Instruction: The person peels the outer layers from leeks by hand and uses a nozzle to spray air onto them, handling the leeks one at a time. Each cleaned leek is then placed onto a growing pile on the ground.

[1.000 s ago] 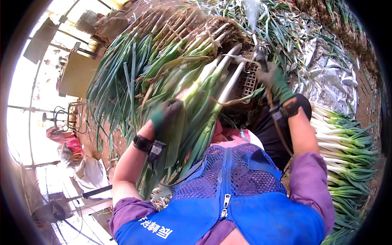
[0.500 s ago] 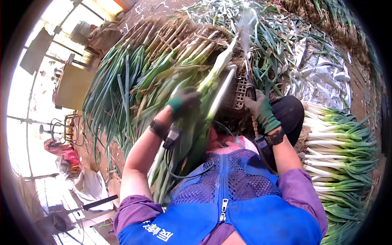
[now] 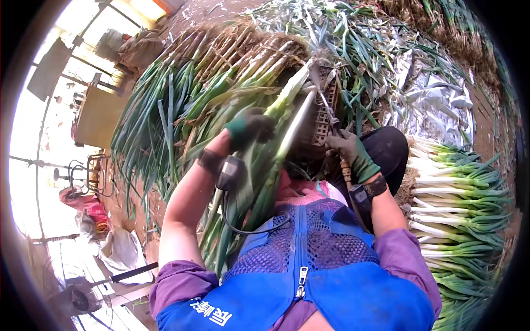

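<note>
Onion pile point(image 3: 157, 124): unstripped, brown roots facing away from the body, long leaves trailing over the near left side. Location: the person's left and front. Onion row point(image 3: 452, 212): located at the person's right; white stalks face inward, green leaves outward. Scrap heap point(image 3: 361, 60): loose leaves spread across the ground beyond the work position. White sheet point(image 3: 433, 105): crumpled, just beside the scrap heap on its right side. Crate point(image 3: 322, 129): slatted, located between the hands and the scrap heap; partly hidden.

Left hand point(image 3: 253, 127): gloved, fingers curled around the working onion point(image 3: 288, 95) below its white end. The working onion slants forward and to the right, across the near edge of the onion pile; its leaves run back toward the lap. A second stalk point(image 3: 294, 128) lies alongside, to its right. Whether the left hand also grips this stalk cannot be told.

Right hand point(image 3: 350, 151): gloved, clamped on the handle end of the spray wand point(image 3: 329, 110). The spray wand points forward and left, its tip near the white ends of both stalks; contact cannot be confirmed. Brass-coloured fitting point(image 3: 346, 171): directly below the right hand.
</note>
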Action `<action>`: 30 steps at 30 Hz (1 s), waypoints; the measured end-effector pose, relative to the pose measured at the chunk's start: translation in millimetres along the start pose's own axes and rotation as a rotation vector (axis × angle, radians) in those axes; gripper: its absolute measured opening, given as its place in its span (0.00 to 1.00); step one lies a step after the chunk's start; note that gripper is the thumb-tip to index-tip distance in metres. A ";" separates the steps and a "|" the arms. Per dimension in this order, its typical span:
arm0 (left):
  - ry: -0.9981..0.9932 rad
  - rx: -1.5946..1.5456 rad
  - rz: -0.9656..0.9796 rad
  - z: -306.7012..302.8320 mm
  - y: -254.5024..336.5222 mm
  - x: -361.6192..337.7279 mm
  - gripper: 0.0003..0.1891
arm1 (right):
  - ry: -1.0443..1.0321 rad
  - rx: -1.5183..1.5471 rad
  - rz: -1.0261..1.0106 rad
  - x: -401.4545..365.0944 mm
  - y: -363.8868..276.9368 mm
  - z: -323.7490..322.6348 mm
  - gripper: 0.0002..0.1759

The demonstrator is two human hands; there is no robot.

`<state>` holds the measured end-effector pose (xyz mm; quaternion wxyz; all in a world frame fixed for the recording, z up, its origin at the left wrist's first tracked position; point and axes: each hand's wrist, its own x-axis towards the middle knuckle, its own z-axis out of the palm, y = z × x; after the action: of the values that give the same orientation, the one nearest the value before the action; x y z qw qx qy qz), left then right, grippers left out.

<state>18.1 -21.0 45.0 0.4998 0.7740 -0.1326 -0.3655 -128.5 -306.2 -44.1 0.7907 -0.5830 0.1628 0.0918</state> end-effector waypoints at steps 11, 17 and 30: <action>-0.140 -0.726 0.071 30.7 -3.0 32.7 0.22 | 0.031 -0.051 -0.003 -33.9 -21.4 -0.8 0.17; 0.026 -0.056 0.189 26.7 -73.1 86.5 0.34 | 0.059 -0.024 -0.006 -29.9 -5.3 4.5 0.16; 0.200 0.168 0.018 70.2 2.9 54.0 0.27 | 0.085 -0.376 -0.128 -24.6 23.9 29.7 0.26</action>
<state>7.2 -100.7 7.7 0.4473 0.8444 -0.1193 -0.2696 -154.9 -269.5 -48.5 0.6647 -0.7328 0.1386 0.0455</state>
